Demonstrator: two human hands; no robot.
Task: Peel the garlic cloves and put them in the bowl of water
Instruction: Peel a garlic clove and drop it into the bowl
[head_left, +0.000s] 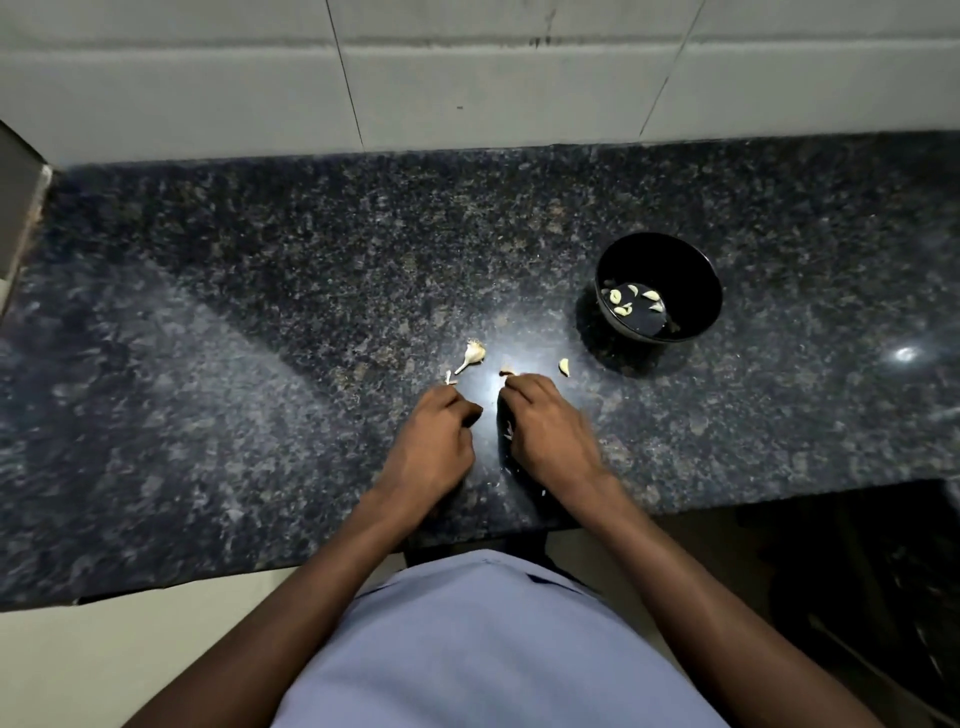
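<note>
A black bowl (696, 270) of water stands at the right of the dark granite counter, with several peeled garlic cloves (631, 301) in it. A garlic bulb remnant with its stem (472, 356) lies in the middle. One loose clove (564, 366) lies between the remnant and the bowl. My right hand (545, 431) curls its fingertips on a small garlic clove (506, 371) on the counter. My left hand (436, 436) rests beside it with fingers curled and nothing visible in them. A tiny skin scrap (449, 378) lies just beyond its fingertips.
Small white peel flakes (508, 431) lie on the counter between and under my hands. A tiled wall (467, 78) rises behind the granite counter (260, 312). The counter's front edge runs just under my forearms, and a dark opening lies at the lower right.
</note>
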